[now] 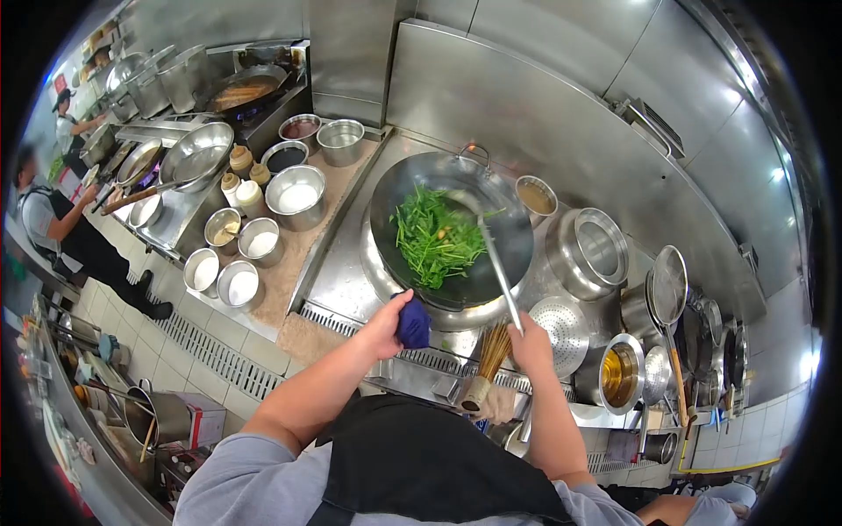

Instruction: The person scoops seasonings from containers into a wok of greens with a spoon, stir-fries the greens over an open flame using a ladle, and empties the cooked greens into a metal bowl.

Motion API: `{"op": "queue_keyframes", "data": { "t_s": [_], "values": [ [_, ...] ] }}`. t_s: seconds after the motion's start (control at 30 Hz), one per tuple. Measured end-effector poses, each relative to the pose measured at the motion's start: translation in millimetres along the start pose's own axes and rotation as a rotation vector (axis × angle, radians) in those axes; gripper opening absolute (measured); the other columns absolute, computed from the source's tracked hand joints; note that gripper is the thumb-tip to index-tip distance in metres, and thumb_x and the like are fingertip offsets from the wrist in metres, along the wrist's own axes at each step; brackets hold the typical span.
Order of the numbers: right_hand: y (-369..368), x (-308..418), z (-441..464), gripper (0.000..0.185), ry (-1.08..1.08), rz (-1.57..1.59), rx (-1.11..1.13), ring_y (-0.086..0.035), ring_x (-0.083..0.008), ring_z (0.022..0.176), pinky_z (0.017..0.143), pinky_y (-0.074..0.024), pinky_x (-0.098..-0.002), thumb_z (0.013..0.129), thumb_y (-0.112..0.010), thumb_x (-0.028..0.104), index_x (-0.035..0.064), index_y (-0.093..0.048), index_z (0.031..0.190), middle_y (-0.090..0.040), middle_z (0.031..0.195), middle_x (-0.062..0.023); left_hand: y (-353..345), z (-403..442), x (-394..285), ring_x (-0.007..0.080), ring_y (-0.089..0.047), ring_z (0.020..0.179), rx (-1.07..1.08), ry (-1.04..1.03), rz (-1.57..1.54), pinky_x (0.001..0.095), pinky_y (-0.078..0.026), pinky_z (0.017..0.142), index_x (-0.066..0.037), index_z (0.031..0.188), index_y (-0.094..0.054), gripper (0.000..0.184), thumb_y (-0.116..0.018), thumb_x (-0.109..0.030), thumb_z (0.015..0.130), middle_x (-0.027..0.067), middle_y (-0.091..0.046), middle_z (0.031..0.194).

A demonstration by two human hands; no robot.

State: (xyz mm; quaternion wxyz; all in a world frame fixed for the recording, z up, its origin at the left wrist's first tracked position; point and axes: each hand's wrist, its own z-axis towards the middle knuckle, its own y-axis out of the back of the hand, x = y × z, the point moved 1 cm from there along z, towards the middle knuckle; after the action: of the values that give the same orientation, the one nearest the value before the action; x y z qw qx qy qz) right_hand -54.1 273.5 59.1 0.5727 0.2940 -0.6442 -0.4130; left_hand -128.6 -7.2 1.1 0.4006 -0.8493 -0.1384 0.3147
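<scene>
A large dark wok [514, 206] sits on the round burner in front of me, with chopped leafy greens [431, 238] heaped in it. My left hand [382, 330] is closed around a dark blue cloth [413, 323] at the wok's near rim; any wok handle under the cloth is hidden. My right hand [532, 347] grips the long metal handle of a ladle [500, 267]. Its head reaches into the wok at the far right side of the greens and is blurred. Just left of my right hand lies a bamboo wok brush [485, 364].
Metal seasoning bowls [296, 195] and squeeze bottles [250, 197] stand on the left counter. To the right are a perforated strainer [559, 333], a pot of yellow oil [621, 373] and a mesh skimmer [669, 285]. Two other people [66, 223] stand at the far left.
</scene>
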Motion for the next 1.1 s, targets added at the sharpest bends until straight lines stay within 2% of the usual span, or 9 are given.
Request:
{"op": "queue_keyframes", "data": {
  "t_s": [0.27,0.33,0.43,0.47,0.57,0.67,0.87,1.0,1.1],
  "values": [
    [-12,6,19,0.031,-0.04,-0.002,-0.133,-0.06,-0.0466,0.086,0.075,-0.0483,-0.0488,0.088,-0.057,0.02,0.0021,-0.058,0.113,-0.063,0.089,-0.028,-25,14,4,0.024,-0.063,0.077,-0.025,0.09,0.129,0.0422,-0.053,0.067,-0.013,0.1,-0.055,0.043,-0.05,-0.055,0.092,0.0052,-0.062,0.086],
    [-10,5,0,0.033,-0.049,0.207,0.107,-0.062,-0.0433,0.088,0.077,-0.0487,-0.046,0.087,-0.059,0.022,0.0031,-0.059,0.114,-0.064,0.092,-0.0256,-25,23,2,0.0239,-0.062,0.078,-0.034,0.101,0.155,0.041,-0.053,0.066,-0.012,0.1,-0.054,0.041,-0.053,-0.052,0.091,0.005,-0.062,0.086],
    [56,52,-48,0.034,-0.234,0.114,0.259,-0.061,-0.0388,0.096,0.084,-0.0471,-0.0415,0.086,-0.06,0.021,0.004,-0.06,0.116,-0.064,0.103,-0.0233,-31,46,7,0.0203,-0.06,0.071,-0.11,0.097,0.078,0.0389,-0.052,0.062,-0.014,0.096,-0.055,0.027,-0.067,-0.035,0.083,0.0033,-0.06,0.082],
    [47,10,-60,0.035,0.015,0.085,0.133,-0.062,-0.0383,0.088,0.078,-0.0483,-0.0413,0.086,-0.06,0.02,0.0041,-0.059,0.117,-0.065,0.095,-0.0219,-30,60,9,0.0195,-0.059,0.069,-0.148,0.094,0.042,0.0384,-0.051,0.06,-0.014,0.094,-0.056,0.024,-0.069,-0.028,0.08,0.0029,-0.059,0.08],
    [89,7,-90,0.044,-0.006,0.001,0.162,-0.062,-0.0379,0.081,0.073,-0.048,-0.0416,0.08,-0.065,0.018,-0.0019,-0.057,0.119,-0.065,0.092,-0.0223,-5,118,37,0.0207,-0.056,0.06,-0.221,0.007,-0.084,0.0405,-0.05,0.056,-0.011,0.082,-0.057,0.013,-0.064,-0.012,0.071,0.0048,-0.056,0.072],
    [124,-7,-110,0.042,0.176,-0.076,0.184,-0.063,-0.0373,0.082,0.073,-0.0485,-0.0407,0.079,-0.064,0.017,-0.0037,-0.058,0.116,-0.064,0.09,-0.0246,-33,81,50,0.0194,-0.058,0.062,-0.275,-0.17,0.019,0.0381,-0.048,0.051,-0.009,0.082,-0.058,0.009,-0.06,-0.015,0.075,0.0058,-0.058,0.073],
    [106,-37,-69,0.042,0.217,-0.314,0.136,-0.062,-0.0398,0.085,0.074,-0.0482,-0.0438,0.081,-0.064,0.017,-0.0012,-0.058,0.118,-0.063,0.089,-0.0252,-92,3,40,0.0192,-0.058,0.063,-0.287,-0.069,-0.098,0.0348,-0.047,0.052,-0.008,0.089,-0.055,0.025,-0.062,-0.027,0.074,0.0071,-0.056,0.074],
    [63,11,-48,0.045,0.081,-0.395,0.137,-0.061,-0.0418,0.085,0.076,-0.0473,-0.0485,0.082,-0.063,0.015,0.0032,-0.055,0.125,-0.063,0.097,-0.0239,-30,38,66,0.0183,-0.059,0.07,-0.266,-0.237,0.023,0.0343,-0.05,0.059,-0.01,0.098,-0.053,0.025,-0.062,-0.019,0.076,0.0055,-0.057,0.081],
    [46,20,-53,0.045,-0.006,-0.406,-0.066,-0.06,-0.0422,0.089,0.078,-0.0466,-0.049,0.085,-0.061,0.015,0.0058,-0.053,0.128,-0.062,0.098,-0.0248,-6,3,93,0.0194,-0.061,0.067,-0.471,-0.085,0.255,0.0355,-0.05,0.056,-0.006,0.093,-0.057,0.023,-0.063,-0.013,0.072,0.0072,-0.058,0.08]
  ]
}}
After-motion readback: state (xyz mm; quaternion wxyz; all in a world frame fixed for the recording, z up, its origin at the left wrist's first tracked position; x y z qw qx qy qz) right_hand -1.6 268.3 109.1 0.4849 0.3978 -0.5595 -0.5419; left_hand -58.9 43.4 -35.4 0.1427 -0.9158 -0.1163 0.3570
